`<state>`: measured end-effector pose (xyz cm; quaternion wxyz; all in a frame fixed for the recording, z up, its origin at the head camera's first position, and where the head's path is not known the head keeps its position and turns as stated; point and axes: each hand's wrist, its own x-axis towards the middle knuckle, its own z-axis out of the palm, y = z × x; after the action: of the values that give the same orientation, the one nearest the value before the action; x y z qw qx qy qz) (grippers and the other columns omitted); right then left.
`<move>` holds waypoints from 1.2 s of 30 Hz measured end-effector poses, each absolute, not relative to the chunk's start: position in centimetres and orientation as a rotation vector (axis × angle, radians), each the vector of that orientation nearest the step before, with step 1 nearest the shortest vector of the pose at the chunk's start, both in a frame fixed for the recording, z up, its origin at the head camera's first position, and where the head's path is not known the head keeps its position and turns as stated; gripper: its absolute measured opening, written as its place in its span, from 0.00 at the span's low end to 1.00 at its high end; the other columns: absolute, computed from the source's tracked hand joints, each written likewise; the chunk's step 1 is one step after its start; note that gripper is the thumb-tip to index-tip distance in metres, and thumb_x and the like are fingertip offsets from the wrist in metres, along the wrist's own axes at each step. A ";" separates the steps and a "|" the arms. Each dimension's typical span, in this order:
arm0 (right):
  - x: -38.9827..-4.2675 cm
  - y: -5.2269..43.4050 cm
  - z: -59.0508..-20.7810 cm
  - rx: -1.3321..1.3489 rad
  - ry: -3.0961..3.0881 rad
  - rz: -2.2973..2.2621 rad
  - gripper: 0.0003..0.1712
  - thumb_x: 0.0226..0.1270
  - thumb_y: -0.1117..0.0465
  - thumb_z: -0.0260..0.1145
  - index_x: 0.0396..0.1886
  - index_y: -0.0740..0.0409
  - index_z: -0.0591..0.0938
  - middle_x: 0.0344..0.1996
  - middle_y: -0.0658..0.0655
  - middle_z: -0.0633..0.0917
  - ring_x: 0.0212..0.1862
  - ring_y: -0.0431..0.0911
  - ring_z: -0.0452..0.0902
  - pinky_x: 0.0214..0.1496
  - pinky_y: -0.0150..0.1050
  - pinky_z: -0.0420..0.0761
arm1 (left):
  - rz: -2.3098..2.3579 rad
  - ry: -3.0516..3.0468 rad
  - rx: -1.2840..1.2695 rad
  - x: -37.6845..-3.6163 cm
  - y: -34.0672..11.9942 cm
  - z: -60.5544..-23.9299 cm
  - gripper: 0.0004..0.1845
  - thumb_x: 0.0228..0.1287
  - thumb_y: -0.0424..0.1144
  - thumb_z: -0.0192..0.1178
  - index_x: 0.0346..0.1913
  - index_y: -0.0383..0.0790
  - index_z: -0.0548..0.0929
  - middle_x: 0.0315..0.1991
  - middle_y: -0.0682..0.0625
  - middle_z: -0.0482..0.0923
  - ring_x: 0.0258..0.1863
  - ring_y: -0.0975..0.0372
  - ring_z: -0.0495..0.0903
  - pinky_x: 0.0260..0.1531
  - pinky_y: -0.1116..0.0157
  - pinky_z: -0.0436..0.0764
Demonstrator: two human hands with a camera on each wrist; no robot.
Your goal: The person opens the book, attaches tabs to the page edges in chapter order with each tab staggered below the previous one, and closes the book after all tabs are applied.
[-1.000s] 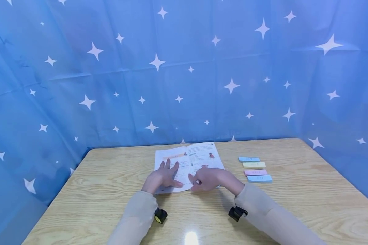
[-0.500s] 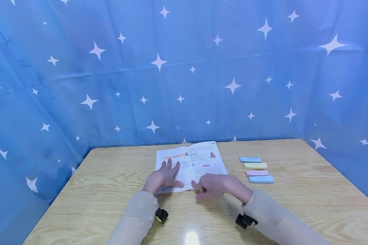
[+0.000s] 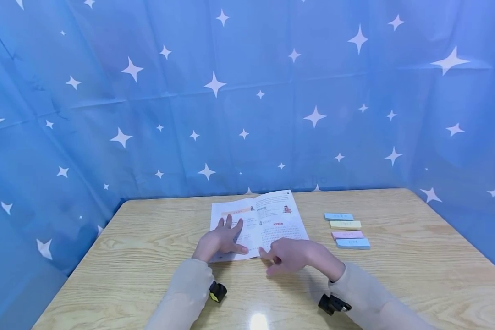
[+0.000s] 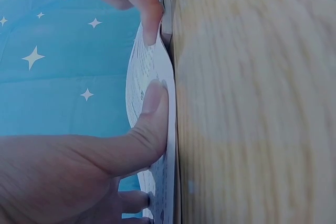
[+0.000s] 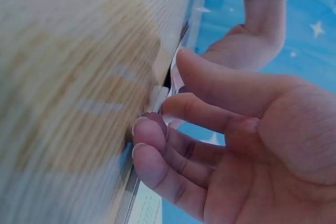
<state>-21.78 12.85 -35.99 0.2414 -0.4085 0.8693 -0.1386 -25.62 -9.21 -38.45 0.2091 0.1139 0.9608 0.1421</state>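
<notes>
A blue curtain [image 3: 272,123] printed with white stars fills the background. In front of it spreads the table [image 3: 128,256], its top of pale wood grain. Two light sleeves reach in from the near side, the left sleeve [image 3: 185,286] and the right sleeve [image 3: 363,293]. Between them and the curtain, near the middle of the table's far half, the book [image 3: 255,229] lies face up with two printed pages showing, an orange banner across the left page and a small coloured picture on the right one. Of the two hands, the left hand [image 3: 219,240] rests on the left page with fingers spread wide and thumb laid toward the middle fold. The right hand [image 3: 290,256] is at the near edge, most of its fingers curled, one digit touching the page beside the fold; whether it pinches any paper I can't quite tell. Right of the book sit four paper strips in a staggered column: far blue strip [image 3: 338,217], yellow strip [image 3: 345,225], pink strip [image 3: 348,235], near blue strip [image 3: 353,244], all bearing handwriting too small to read.
</notes>
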 end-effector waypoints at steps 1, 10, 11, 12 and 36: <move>-21.7 12.9 -36.0 -1.114 2.378 -0.385 0.26 0.74 0.57 0.65 0.67 0.64 0.77 0.09 0.43 0.58 0.12 0.34 0.48 0.22 0.28 0.56 | 0.392 2.672 0.321 -25.6 -9.2 -38.5 0.49 0.65 0.58 0.65 0.82 0.47 0.53 0.81 0.37 0.38 0.79 0.43 0.38 0.72 0.41 0.54; -22.0 13.1 -36.7 -1.107 2.360 -0.553 0.24 0.76 0.59 0.63 0.67 0.65 0.77 0.09 0.42 0.59 0.12 0.34 0.48 0.21 0.28 0.57 | 0.396 2.675 0.319 -25.5 -9.3 -38.4 0.49 0.65 0.58 0.65 0.82 0.47 0.53 0.81 0.38 0.37 0.79 0.43 0.37 0.72 0.41 0.54; -22.1 13.2 -36.8 -1.117 2.350 -0.578 0.24 0.77 0.60 0.62 0.67 0.65 0.77 0.09 0.42 0.60 0.12 0.34 0.48 0.21 0.28 0.57 | 0.398 2.673 0.322 -25.5 -9.3 -38.4 0.49 0.65 0.58 0.65 0.82 0.47 0.53 0.81 0.38 0.37 0.79 0.43 0.37 0.72 0.41 0.54; -22.1 13.4 -36.9 -1.127 2.343 -0.594 0.23 0.77 0.60 0.61 0.67 0.65 0.77 0.09 0.42 0.60 0.13 0.34 0.48 0.22 0.28 0.57 | 0.400 2.671 0.326 -25.4 -9.3 -38.4 0.49 0.65 0.58 0.65 0.82 0.47 0.53 0.81 0.38 0.37 0.79 0.43 0.37 0.72 0.41 0.54; -23.0 14.7 -36.2 -1.146 2.358 -0.676 0.23 0.78 0.58 0.59 0.68 0.63 0.77 0.10 0.42 0.63 0.14 0.34 0.49 0.22 0.29 0.57 | 0.384 2.694 0.374 -25.1 -9.4 -38.2 0.48 0.66 0.58 0.64 0.81 0.46 0.53 0.81 0.37 0.39 0.79 0.43 0.39 0.71 0.41 0.57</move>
<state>-23.03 14.70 -36.22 0.2152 -0.4133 0.8506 -0.2437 -25.14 -9.44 -38.25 0.1960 0.1334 0.9618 0.1370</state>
